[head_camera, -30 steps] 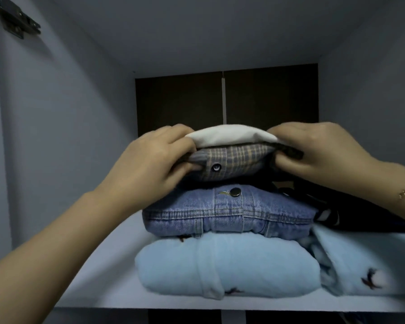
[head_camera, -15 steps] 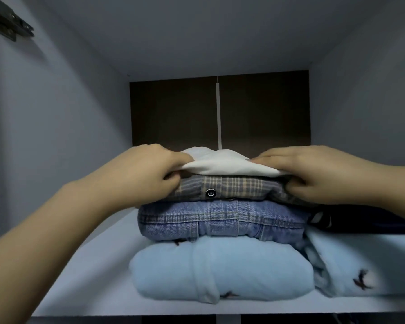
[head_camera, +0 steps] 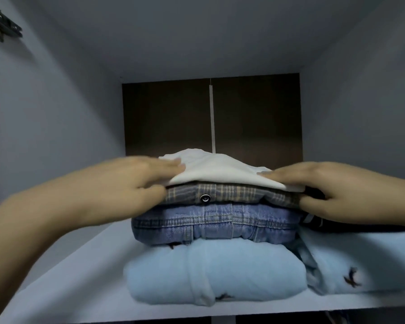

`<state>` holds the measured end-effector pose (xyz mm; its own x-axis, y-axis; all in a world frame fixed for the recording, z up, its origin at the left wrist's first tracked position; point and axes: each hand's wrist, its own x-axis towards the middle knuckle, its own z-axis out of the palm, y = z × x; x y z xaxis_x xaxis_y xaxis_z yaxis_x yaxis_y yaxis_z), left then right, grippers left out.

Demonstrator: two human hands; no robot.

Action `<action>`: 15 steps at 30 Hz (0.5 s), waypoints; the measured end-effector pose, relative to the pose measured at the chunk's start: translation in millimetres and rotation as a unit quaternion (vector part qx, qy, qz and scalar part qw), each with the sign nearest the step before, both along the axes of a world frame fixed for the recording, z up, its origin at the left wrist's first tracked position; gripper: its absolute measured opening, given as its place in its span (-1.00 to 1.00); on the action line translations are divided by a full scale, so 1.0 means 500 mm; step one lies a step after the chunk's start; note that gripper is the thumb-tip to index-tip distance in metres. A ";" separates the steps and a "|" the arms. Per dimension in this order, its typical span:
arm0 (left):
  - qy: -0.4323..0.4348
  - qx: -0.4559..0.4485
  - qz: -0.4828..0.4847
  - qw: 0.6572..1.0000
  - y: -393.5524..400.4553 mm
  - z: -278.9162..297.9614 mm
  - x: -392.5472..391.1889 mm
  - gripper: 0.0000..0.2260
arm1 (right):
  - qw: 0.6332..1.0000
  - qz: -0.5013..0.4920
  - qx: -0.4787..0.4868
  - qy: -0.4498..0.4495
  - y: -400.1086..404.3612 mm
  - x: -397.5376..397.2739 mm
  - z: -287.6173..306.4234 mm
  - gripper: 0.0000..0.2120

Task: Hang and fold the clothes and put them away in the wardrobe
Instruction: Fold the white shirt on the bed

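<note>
A stack of folded clothes sits on the white wardrobe shelf (head_camera: 75, 291). A light blue sweater (head_camera: 208, 277) lies at the bottom, with a denim garment (head_camera: 215, 225) on it, then a plaid shirt (head_camera: 239, 195) with a snap button, and a white garment (head_camera: 215, 169) on top. My left hand (head_camera: 136, 183) holds the left end of the white and plaid pieces, fingers flat on top and thumb at the edge below. At the right end my right hand (head_camera: 332, 192) pinches the same two pieces, thumb under the plaid shirt.
A second light blue garment (head_camera: 360, 265) with small bird motifs lies to the right of the stack, with a dark striped piece (head_camera: 313, 222) on it. Grey side walls, a dark brown back panel (head_camera: 168, 118) and a door hinge (head_camera: 2, 29) at upper left enclose the compartment.
Both hands have lowered the white and plaid pieces onto the denim garment. The fingers have flattened out over the white cloth.
</note>
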<state>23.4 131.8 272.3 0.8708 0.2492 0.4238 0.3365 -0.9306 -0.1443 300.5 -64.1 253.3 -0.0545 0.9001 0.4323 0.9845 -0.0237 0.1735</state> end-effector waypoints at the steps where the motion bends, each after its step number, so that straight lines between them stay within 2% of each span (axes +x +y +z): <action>1: -0.045 0.037 0.000 0.998 -0.011 -0.001 0.005 -0.35 | 1.000 -0.008 0.021 -0.006 -0.006 -0.005 -0.001 -0.40; 3: -0.127 0.071 -0.029 0.989 -0.038 -0.015 0.021 -0.40 | 0.997 -0.025 0.066 -0.020 -0.023 -0.017 -0.012 -0.50; 6: -0.196 0.066 -0.058 0.977 -0.076 -0.065 0.048 -0.47 | 0.991 -0.053 0.121 -0.035 -0.052 -0.044 -0.047 -0.45; 9: -0.228 0.098 -0.024 0.969 -0.102 -0.136 0.068 -0.48 | 0.983 -0.106 0.146 -0.042 -0.083 -0.075 -0.105 -0.31; 12: -0.247 0.088 -0.015 0.965 -0.142 -0.207 0.079 -0.48 | 0.977 -0.149 0.152 -0.032 -0.123 -0.102 -0.162 -0.31; 15: -0.230 0.054 -0.028 0.971 -0.190 -0.268 0.094 -0.48 | 0.968 -0.199 0.152 -0.031 -0.181 -0.118 -0.212 -0.33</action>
